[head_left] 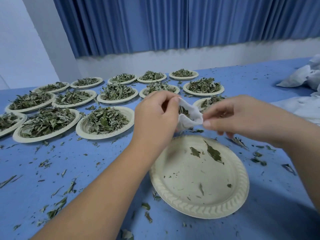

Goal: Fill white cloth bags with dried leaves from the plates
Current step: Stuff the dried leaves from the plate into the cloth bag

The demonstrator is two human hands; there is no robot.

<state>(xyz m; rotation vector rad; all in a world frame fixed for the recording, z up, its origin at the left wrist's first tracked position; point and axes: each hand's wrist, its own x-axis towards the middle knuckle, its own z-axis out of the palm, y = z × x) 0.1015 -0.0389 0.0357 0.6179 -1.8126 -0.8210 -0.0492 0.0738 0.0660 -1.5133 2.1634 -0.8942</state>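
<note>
Now left hand (pixel 155 115), right hand (pixel 230 115) raised over plate (pixel 199 179), each grip pinched on bag (pixel 190 116) rim.

Left hand (pixel 154 116), right hand (pixel 242 116) raised, fingers (pixel 174 101) pinching cloth bag (pixel 194 112).

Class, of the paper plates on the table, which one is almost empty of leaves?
The plate nearest the camera, below the white cloth bag. It holds only a few scraps; the other plates are heaped.

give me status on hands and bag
Left hand and right hand both pinch the white cloth bag at its mouth. Dried leaves inside it. Near plate almost bare. Nothing in the way.
</note>
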